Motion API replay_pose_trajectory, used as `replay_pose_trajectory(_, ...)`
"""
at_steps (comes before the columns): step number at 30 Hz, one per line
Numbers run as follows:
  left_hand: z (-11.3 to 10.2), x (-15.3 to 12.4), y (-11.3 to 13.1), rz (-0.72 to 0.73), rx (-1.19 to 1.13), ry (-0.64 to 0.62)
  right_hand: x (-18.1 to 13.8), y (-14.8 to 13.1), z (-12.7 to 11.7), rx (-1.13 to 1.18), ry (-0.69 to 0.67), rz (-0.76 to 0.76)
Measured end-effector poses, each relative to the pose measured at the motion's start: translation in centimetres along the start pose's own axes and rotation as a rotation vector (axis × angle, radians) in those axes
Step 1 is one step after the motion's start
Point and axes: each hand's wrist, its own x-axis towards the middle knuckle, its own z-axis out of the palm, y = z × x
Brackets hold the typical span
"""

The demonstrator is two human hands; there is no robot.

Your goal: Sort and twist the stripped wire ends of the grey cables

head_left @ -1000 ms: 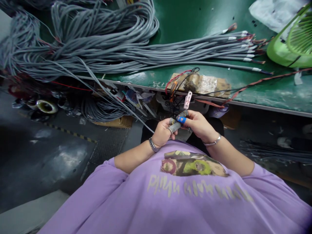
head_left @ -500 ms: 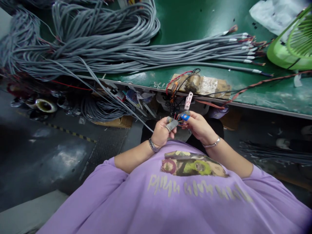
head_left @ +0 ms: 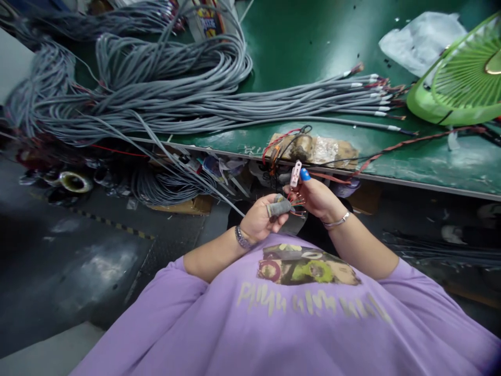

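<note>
One green bench [head_left: 430, 156] is carrying grey cable bundles [head_left: 176, 99]; below its edge, left hand [head_left: 263, 218] and right hand [head_left: 318, 199] are meeting with fingers curled, both pinching thin red wires [head_left: 297, 201] that are fanning between them, just under a hanging white connector [head_left: 296, 173].

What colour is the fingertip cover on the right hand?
Blue; the fingertip cover shows best in the head view.
</note>
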Motion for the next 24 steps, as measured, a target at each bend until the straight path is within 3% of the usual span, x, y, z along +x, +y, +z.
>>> replay_pose_trajectory(2,0.4,0.2,0.7,-0.044,-0.02,-0.031,0.2,-0.1,0.6,-0.035,0.042,-0.097)
replay_pose_trajectory(5,0.6,0.6,1.4,-0.114,-0.048,-0.029,0.3,0.2,1.1,-0.136,0.236,-0.303)
replay_pose_trajectory(7,0.6,0.7,1.7,-0.14,-0.06,-0.022,0.5,0.5,1.4,-0.191,0.327,-0.358)
replay_pose_trajectory(14,0.5,1.2,1.8,-0.176,-0.096,-0.038,1.2,0.0,2.5,0.067,0.201,-0.142)
replay_pose_trajectory(24,0.7,1.9,1.6,-0.203,-0.079,-0.032,1.3,-0.1,2.7,0.126,0.227,-0.12)
